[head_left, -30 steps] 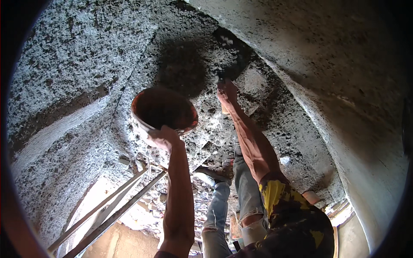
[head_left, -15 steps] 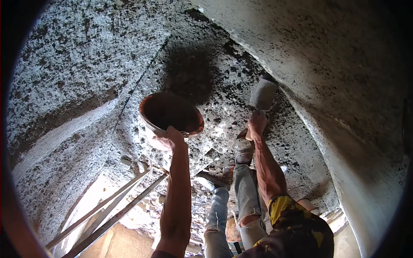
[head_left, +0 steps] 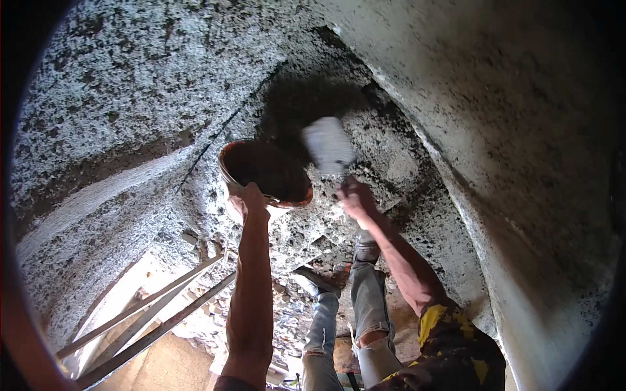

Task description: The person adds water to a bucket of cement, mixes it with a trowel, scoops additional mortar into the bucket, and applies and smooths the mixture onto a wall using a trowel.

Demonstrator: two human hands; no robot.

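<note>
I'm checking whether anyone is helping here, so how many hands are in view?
2. The left hand grips the bucket at its near rim; the right hand, farther right, holds a trowel. I see no others, though some could be hidden.

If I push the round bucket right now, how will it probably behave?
The bucket would probably keep its shape, as it looks evenly round. It may tip, since only the left hand grips it, at one side.

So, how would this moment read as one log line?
left hand: gripping bucket near rim | right hand: holding trowel, blade blurred | surroundings: rough speckled wall
</note>
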